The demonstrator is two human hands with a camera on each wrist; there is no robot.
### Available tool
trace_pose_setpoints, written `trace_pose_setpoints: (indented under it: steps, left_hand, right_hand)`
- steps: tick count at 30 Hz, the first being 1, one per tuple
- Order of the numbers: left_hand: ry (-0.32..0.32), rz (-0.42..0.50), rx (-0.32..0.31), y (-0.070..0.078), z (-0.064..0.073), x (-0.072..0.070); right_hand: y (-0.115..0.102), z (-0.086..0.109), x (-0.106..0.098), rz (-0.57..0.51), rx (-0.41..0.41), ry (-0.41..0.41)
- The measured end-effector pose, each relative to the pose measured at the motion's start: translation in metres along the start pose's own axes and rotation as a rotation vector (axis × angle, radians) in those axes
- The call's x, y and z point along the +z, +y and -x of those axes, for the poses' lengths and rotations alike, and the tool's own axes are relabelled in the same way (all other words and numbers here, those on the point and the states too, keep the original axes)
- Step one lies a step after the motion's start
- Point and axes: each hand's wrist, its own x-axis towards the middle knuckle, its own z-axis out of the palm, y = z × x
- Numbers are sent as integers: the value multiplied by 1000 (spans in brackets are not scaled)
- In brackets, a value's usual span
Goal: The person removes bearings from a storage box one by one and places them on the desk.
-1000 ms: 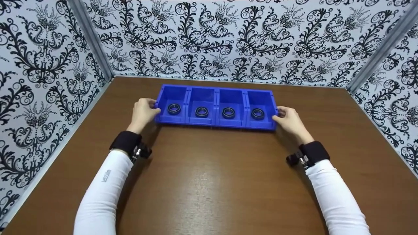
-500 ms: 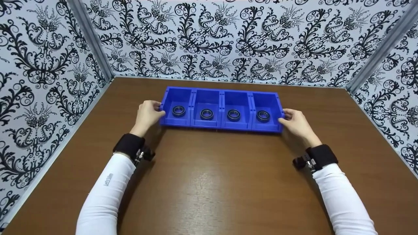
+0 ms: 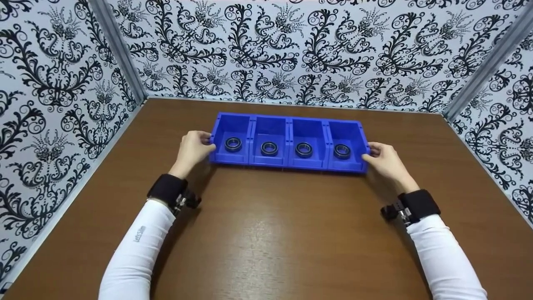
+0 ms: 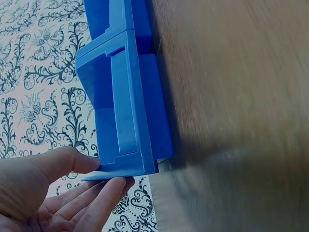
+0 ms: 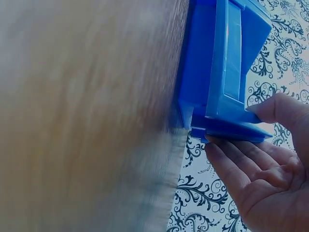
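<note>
A row of joined blue storage bins (image 3: 270, 161) lies crosswise toward the back of the table. One black-rimmed ball bearing (image 3: 233, 144) sits in the leftmost bin, and another bearing (image 3: 342, 151) in the rightmost. The two middle bins hold one bearing (image 3: 269, 148) each. My left hand (image 3: 192, 151) pinches the row's left end wall, thumb inside and fingers outside, as the left wrist view shows. At the opposite end my right hand (image 5: 270, 164) grips the right wall the same way. Whether the row touches the table or hangs just above it, I cannot tell.
The brown wooden table (image 3: 258, 233) stretches in front of the bins and to both sides. Behind it stands a patterned wall (image 3: 291, 54), with another patterned wall (image 3: 46, 125) along the left. Grey metal posts (image 3: 120, 54) mark the corners.
Both hands have shifted the bin row to the right and slightly nearer to me. The bearings have travelled with it, each staying in its own bin.
</note>
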Motion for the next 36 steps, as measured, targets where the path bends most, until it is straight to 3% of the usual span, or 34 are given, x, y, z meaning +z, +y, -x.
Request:
trace_pose_setpoints:
  steps: [5, 15, 36]
  left_hand:
    - [-9, 18, -8, 1, 1, 2]
    - [-23, 40, 9, 1, 6, 4]
    - [-32, 87, 21, 4, 17, 6]
  right_hand:
    - [2, 3, -3, 0, 16, -6]
    - [5, 10, -5, 0, -41, 2]
    - [8, 22, -11, 52, -21, -3]
